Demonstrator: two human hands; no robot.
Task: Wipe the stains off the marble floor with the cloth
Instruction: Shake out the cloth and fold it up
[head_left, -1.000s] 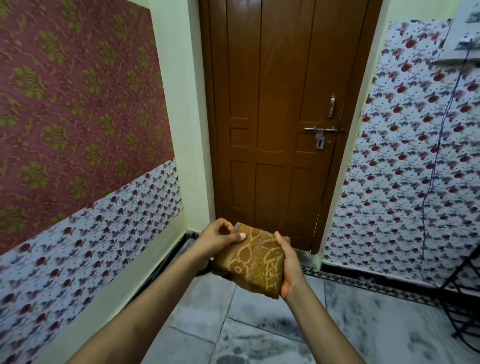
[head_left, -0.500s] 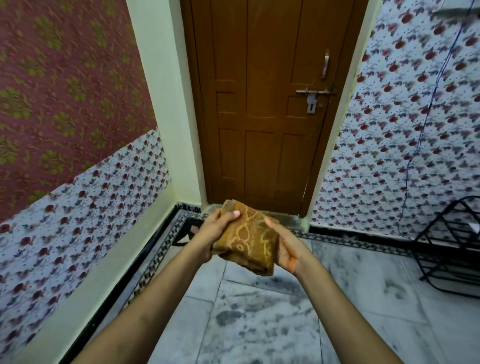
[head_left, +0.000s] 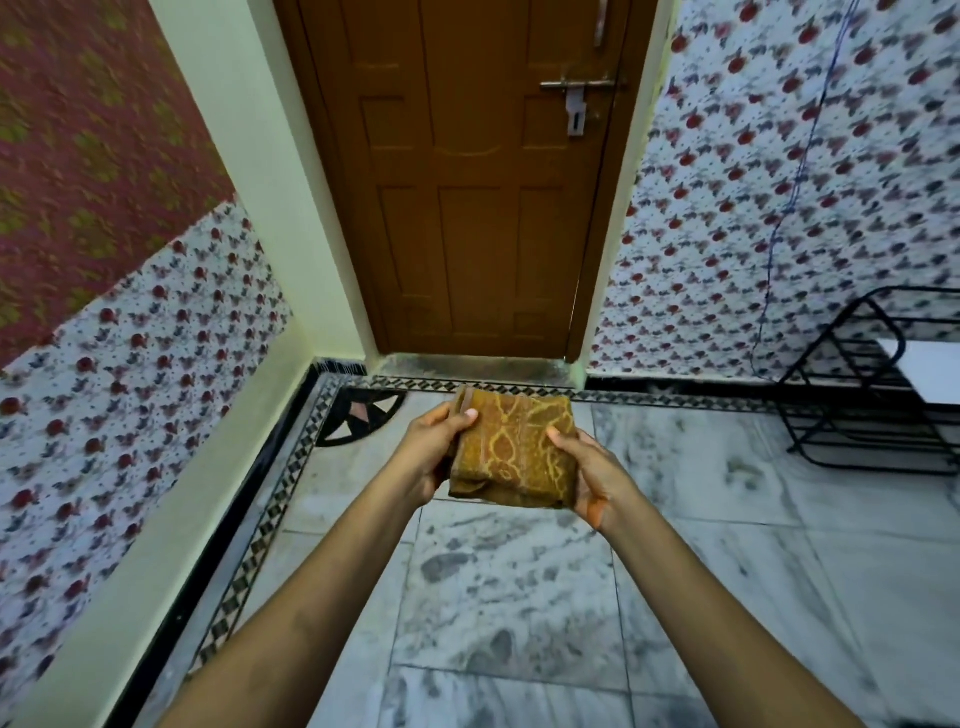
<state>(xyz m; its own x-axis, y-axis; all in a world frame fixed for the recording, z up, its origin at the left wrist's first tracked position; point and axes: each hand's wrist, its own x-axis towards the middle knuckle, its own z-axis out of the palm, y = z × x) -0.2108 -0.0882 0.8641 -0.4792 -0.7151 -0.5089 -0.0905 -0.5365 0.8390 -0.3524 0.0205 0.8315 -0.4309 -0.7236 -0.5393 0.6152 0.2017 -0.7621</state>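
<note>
A folded brown cloth (head_left: 514, 452) with a yellow pattern is held in the air in front of me, above the floor. My left hand (head_left: 428, 452) grips its left edge, thumb on top. My right hand (head_left: 592, 478) holds its right edge, thumb lying across the top. Below lies the white marble floor (head_left: 519, 587), with dark grey smudges and stains (head_left: 441, 564) across several tiles.
A shut brown wooden door (head_left: 483, 182) with a metal latch stands straight ahead. Patterned walls close in on the left and right. A black metal rack (head_left: 872, 389) stands on the floor at the right. A black patterned border (head_left: 249, 551) runs along the left wall.
My view has tilted down, so more of the floor shows. Both hands kept hold of the cloth and it now lies flatter, lower toward the floor.
</note>
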